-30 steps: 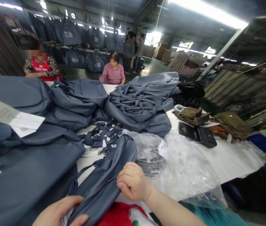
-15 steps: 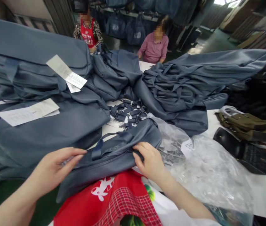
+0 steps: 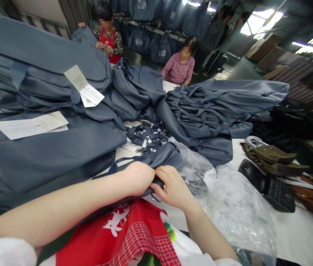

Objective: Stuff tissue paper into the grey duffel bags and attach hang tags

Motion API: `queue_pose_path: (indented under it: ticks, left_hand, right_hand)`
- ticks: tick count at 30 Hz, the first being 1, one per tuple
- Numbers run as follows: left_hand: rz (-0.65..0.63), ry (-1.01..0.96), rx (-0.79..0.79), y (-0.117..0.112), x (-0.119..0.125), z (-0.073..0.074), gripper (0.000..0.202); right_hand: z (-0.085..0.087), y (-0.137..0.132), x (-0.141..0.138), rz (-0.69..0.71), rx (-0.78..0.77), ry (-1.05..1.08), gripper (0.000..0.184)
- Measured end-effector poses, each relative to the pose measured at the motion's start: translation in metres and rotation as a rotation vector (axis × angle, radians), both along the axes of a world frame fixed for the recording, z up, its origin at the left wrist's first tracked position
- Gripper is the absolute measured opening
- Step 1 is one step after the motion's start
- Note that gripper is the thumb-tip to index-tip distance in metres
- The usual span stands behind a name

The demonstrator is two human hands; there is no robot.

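Note:
A blue-grey bag (image 3: 165, 158) lies in front of me against my red apron, its top and left part covered by my left forearm. My right hand (image 3: 173, 186) is closed on the dark edge of this bag, thumb below and fingers above. Right up against it, my left hand (image 3: 140, 178) is closed, knuckles toward me. Its fingertips are hidden, so what it pinches cannot be made out. A thin dark loop (image 3: 157, 197) shows just under the right thumb. Beyond the bag lies a heap of short dark straps with clips (image 3: 148, 136).
Stacked blue-grey bags (image 3: 56, 147) with paper tags fill the left; more bags (image 3: 201, 111) pile up at the back right. A clear plastic bag (image 3: 236, 210) sits at my right, near a black bag (image 3: 267, 184) and olive bags (image 3: 273, 155). Two people work across the table.
My left hand has moved right, from the bag's left part to beside my right hand. The right hand has stayed on the bag. Across the table, one person now lifts a blue-grey piece.

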State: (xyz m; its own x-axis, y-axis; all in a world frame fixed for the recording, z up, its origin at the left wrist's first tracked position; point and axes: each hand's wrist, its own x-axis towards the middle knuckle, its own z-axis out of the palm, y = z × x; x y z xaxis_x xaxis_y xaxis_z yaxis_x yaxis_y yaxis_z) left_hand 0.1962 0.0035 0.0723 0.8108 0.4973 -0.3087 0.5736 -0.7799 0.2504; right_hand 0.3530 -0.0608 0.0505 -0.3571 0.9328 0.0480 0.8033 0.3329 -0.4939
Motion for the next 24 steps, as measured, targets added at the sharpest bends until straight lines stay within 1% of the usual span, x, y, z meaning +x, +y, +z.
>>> queue_pose_path:
  ticks: [1,3,4,5,7,9,10,12,14,16,17,18,19,20,22,24]
  left_hand:
    - [-0.012,-0.003,-0.032,0.002,-0.002,0.001,0.013]
    - [-0.028,0.006,-0.111,0.006,-0.007,0.0,0.018]
    - [-0.026,0.007,-0.148,0.007,-0.009,-0.001,0.02]
    - [-0.019,-0.001,-0.173,0.008,-0.011,-0.004,0.022]
    - [0.022,-0.044,-0.165,0.009,-0.012,-0.01,0.026]
    - [0.102,-0.095,-0.111,0.008,-0.014,-0.015,0.029]
    - [0.152,-0.119,-0.09,0.008,-0.016,-0.014,0.03]
    - [0.261,-0.185,-0.073,0.009,-0.026,-0.007,0.027]
    - [0.379,-0.289,-0.09,0.015,-0.05,0.006,0.022]
    - [0.509,-0.384,-0.136,0.02,-0.09,0.016,0.019]
    - [0.577,-0.418,-0.17,0.021,-0.115,0.016,0.019]
    - [0.652,-0.441,-0.213,0.019,-0.143,0.011,0.02]
    - [0.738,-0.458,-0.254,0.015,-0.171,0.002,0.021]
    - [0.837,-0.478,-0.298,0.006,-0.2,-0.012,0.024]
    - [1.103,-0.562,-0.404,-0.02,-0.249,-0.052,0.031]
    - [1.443,-0.621,-0.439,-0.052,-0.282,-0.095,0.035]
  right_hand:
    - [0.002,-0.002,0.002,0.042,0.007,0.014,0.019]
    - [0.004,-0.006,0.005,0.123,0.014,0.035,0.039]
    - [0.003,-0.007,0.007,0.15,0.016,0.036,0.045]
    - [0.001,-0.008,0.008,0.162,0.02,0.03,0.046]
    - [-0.007,-0.008,0.009,0.157,0.042,0.0,0.036]
    - [-0.017,-0.006,0.009,0.148,0.089,-0.028,0.024]
    - [-0.022,-0.005,0.009,0.146,0.119,-0.034,0.021]
    - [-0.028,-0.002,0.008,0.142,0.187,-0.027,0.021]
    - [-0.032,0.002,0.009,0.118,0.266,-0.007,0.023]
    - [-0.033,0.008,0.012,0.081,0.349,0.011,0.023]
    - [-0.033,0.012,0.013,0.063,0.391,0.015,0.022]
    - [-0.034,0.015,0.014,0.048,0.432,0.017,0.021]
    - [-0.035,0.019,0.015,0.038,0.47,0.016,0.02]
    - [-0.037,0.023,0.016,0.035,0.504,0.013,0.019]
    - [-0.041,0.03,0.014,0.041,0.551,0.003,0.016]
    - [-0.045,0.035,0.01,0.07,0.563,-0.015,0.015]
